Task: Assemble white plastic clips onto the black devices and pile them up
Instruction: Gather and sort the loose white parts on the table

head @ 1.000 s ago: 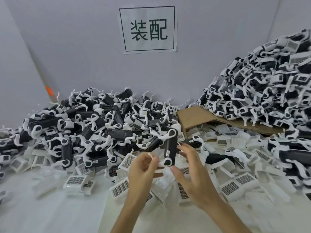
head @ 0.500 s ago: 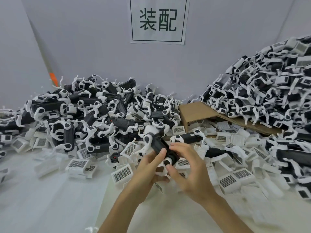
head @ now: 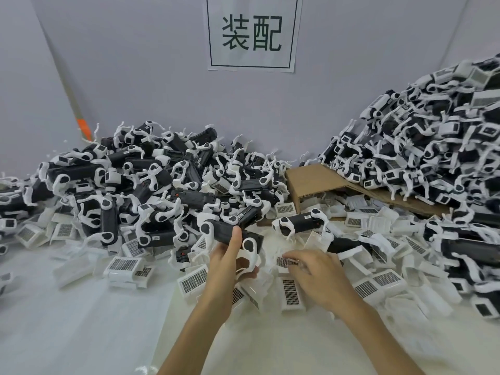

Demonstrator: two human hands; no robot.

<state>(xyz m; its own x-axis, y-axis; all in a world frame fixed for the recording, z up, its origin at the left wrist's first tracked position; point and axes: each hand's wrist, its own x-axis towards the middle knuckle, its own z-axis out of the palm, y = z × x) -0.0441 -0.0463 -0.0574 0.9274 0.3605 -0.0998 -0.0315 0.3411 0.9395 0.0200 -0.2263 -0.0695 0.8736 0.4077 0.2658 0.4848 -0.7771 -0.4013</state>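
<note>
My left hand grips a black device with white clips on both ends, holding it tilted just above the table in the middle of the view. My right hand has come off the device and reaches down over the loose white plastic clips to its right; its fingertips touch a clip with a dark grid face. More loose white clips lie scattered around both hands.
A big pile of black devices with white clips fills the left and centre back. A taller pile rises at the right over a cardboard sheet. One single device lies between them. A paper sign hangs on the wall.
The device was held upright by both hands, then tilted flat. My right hand has let go and dropped to the loose clips; my left hand alone keeps the device.
</note>
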